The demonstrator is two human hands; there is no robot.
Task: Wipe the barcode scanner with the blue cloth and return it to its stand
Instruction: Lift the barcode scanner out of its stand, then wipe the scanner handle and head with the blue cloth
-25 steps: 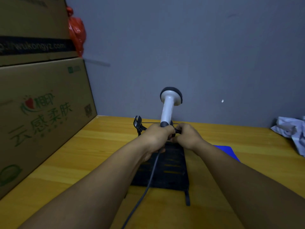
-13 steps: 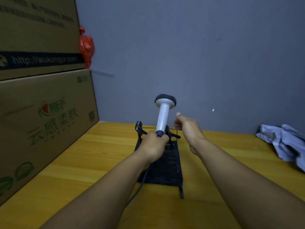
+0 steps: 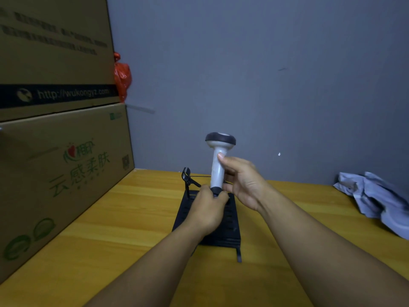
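scanner (image 3: 218, 167) upright over stand (image 3: 230, 227) | my left hand (image 3: 209, 210) grip clamped on its base | right hand (image 3: 243, 182) half-closed round handle | wiping unconfirmed, blue cloth unseen

Grey-blue wall (image 3: 265, 74) behind a yellow wooden table (image 3: 110, 229) — stacked cardboard boxes (image 3: 55, 151) at left, dim light.

Two bare hands are seen at one white-handled, dark-headed barcode scanner (image 3: 218, 165): the left hand (image 3: 208, 210) at its base, the right hand (image 3: 243, 181) beside its handle. One black slotted stand (image 3: 230, 229) is counted beneath it. Left of the scanner, two stacked brown cardboard boxes (image 3: 62, 169) and one red plastic bag (image 3: 122, 77) are counted; right of it, one crumpled grey cloth (image 3: 376, 200).
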